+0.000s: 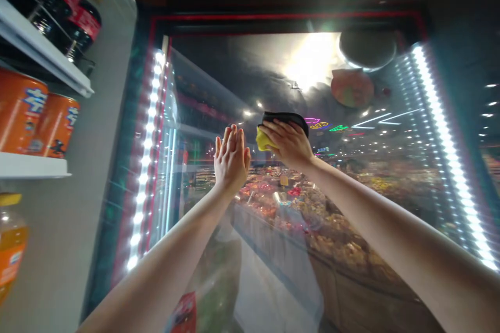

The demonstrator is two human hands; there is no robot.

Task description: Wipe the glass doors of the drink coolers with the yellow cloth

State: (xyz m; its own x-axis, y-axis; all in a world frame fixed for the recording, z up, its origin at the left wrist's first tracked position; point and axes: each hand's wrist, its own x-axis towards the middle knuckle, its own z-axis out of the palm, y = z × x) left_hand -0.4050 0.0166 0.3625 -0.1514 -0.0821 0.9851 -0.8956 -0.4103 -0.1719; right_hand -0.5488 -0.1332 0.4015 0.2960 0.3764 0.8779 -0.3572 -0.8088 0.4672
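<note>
My right hand presses a black and yellow cloth against the glass door, near its middle. The cloth's dark part shows above the fingers and its yellow part at the left, under the palm. To the left of it, my left hand is held up with fingers straight and holds nothing. It is at the glass; whether the palm touches it I cannot tell. Reflections and lights cover much of the pane.
At the left, shelves carry dark bottles with red labels, orange cans and an orange drink bottle. Bright LED strips run down both sides of the door. Through or in the glass, market displays appear.
</note>
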